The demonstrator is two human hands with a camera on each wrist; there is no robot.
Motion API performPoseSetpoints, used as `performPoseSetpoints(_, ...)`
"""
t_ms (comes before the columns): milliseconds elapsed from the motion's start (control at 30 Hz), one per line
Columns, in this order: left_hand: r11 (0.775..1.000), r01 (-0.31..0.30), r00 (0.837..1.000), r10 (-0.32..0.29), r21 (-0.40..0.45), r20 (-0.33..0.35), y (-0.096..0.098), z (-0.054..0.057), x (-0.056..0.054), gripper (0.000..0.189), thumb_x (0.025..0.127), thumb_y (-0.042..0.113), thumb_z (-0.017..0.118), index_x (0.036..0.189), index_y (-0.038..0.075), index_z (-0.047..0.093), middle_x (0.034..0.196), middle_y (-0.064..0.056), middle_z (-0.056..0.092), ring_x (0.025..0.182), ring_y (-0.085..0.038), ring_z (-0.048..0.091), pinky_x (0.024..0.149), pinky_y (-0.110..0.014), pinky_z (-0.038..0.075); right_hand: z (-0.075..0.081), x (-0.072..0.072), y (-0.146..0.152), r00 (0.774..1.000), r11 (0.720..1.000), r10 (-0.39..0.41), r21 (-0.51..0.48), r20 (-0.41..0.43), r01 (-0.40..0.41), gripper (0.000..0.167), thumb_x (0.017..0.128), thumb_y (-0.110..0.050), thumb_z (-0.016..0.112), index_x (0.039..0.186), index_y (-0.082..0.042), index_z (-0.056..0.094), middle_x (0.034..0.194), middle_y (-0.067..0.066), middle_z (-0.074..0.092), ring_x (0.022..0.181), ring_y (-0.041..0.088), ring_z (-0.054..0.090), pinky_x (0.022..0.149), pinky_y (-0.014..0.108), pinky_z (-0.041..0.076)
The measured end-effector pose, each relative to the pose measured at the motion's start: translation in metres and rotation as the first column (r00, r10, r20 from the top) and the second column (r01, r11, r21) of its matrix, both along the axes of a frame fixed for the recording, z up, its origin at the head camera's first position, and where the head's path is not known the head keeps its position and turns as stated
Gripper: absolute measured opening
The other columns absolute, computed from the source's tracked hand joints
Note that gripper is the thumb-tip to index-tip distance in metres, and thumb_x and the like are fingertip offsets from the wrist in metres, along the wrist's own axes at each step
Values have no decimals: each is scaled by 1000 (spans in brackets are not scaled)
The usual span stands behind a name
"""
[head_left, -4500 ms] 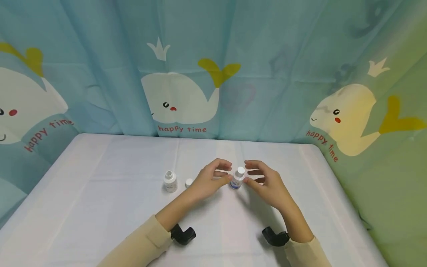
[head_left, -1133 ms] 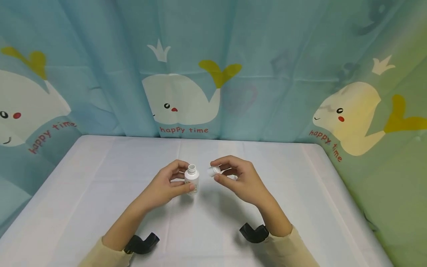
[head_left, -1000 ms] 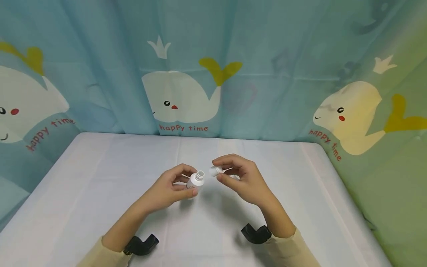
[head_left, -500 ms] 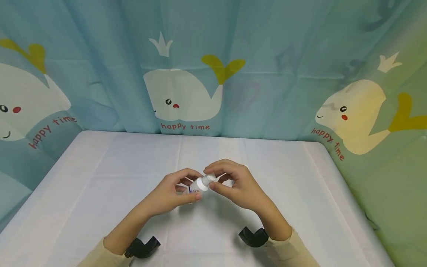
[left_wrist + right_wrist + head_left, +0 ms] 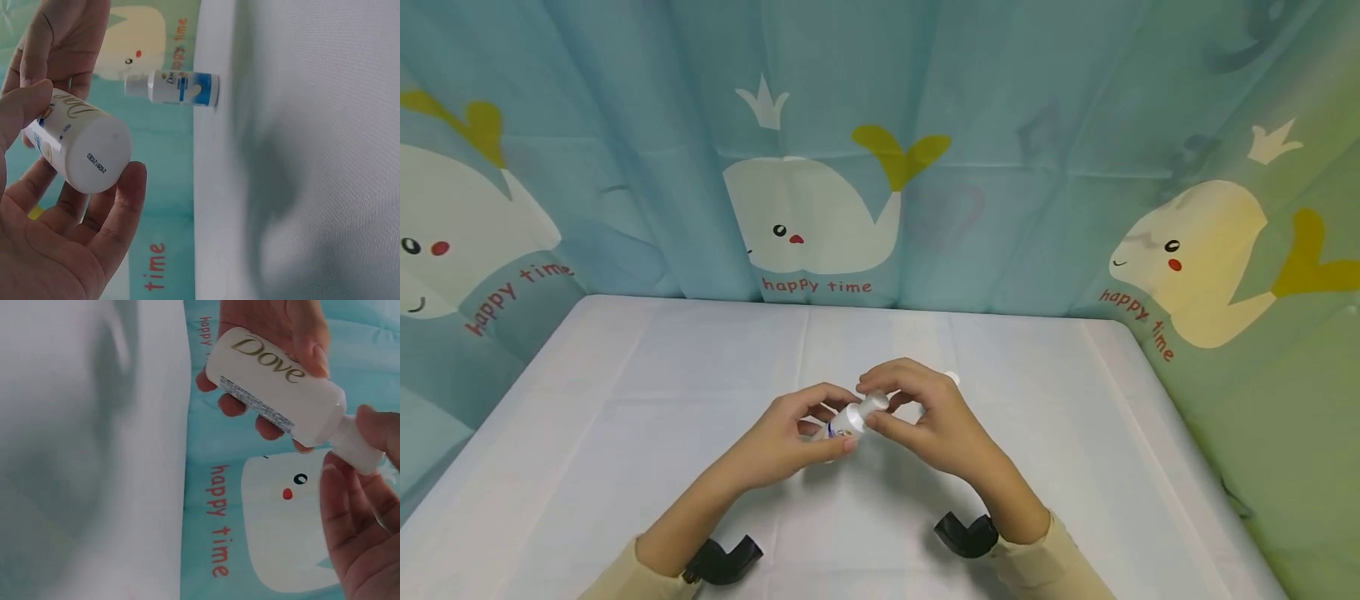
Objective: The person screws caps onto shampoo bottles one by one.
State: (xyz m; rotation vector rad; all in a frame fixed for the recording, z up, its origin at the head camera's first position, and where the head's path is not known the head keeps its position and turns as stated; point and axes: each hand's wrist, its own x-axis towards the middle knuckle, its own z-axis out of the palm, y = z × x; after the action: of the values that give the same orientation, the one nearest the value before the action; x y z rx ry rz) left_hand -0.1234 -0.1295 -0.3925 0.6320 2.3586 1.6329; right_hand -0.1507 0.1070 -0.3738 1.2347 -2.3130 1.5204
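My left hand (image 5: 793, 437) grips a small white Dove bottle (image 5: 275, 387) around its body, fingers on one side and thumb on the other. The bottle is held above the table, tilted with its neck toward my right hand (image 5: 928, 412). Thumb and fingertips of my right hand pinch the white cap (image 5: 357, 445), which sits over the bottle's neck. In the left wrist view, the bottle's round base faces the camera. A second white bottle (image 5: 181, 87) with a blue lower label and its cap on stands on the table; in the head view my right hand mostly hides it.
A white cloth covers the table (image 5: 685, 358). Behind it hangs a blue-green curtain (image 5: 1000, 242) printed with whales. A black curved piece is on each wrist, the left one (image 5: 726, 560) and the right one (image 5: 967, 535) both low over the cloth.
Earlier, both hands were around the second bottle while the uncapped one stood at left. My left hand has since lifted that bottle, and my right hand has brought the cap onto its neck.
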Motion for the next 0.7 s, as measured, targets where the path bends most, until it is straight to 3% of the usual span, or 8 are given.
performPoseSetpoints(133,1000,-3,1000,3,6,2,-1,-2,-1,36,89,24,78,122,22,63,117,2,65,103,-22,63,83,-33,57,-2,-1,0,999,1000,23,3,-25,-23,20,89,-15,77,108,-15,71,111,-2,69,103,13,64,74,28,58)
performPoseSetpoints(300,1000,-18,1000,18,-3,-8,-3,-2,-3,37,88,23,78,122,22,64,117,2,66,103,-22,63,83,-33,57,0,-2,4,1000,999,28,40,-12,-27,28,88,-8,76,116,-12,71,113,-1,70,98,11,67,74,25,58)
performPoseSetpoints(433,1000,-9,1000,9,-16,-17,-4,-2,-3,36,88,26,78,121,24,65,115,4,66,102,-21,63,82,-33,56,-1,-3,4,1000,999,0,46,-24,2,32,87,-13,79,118,-13,71,111,-3,70,91,9,67,73,25,59)
performPoseSetpoints(700,999,-15,1000,14,-36,-21,-4,-2,-2,36,87,29,79,120,24,66,114,5,67,101,-20,62,81,-32,55,-10,-4,-4,995,1000,9,-18,-101,-10,24,86,-15,80,108,-15,70,111,0,67,105,14,63,77,28,58)
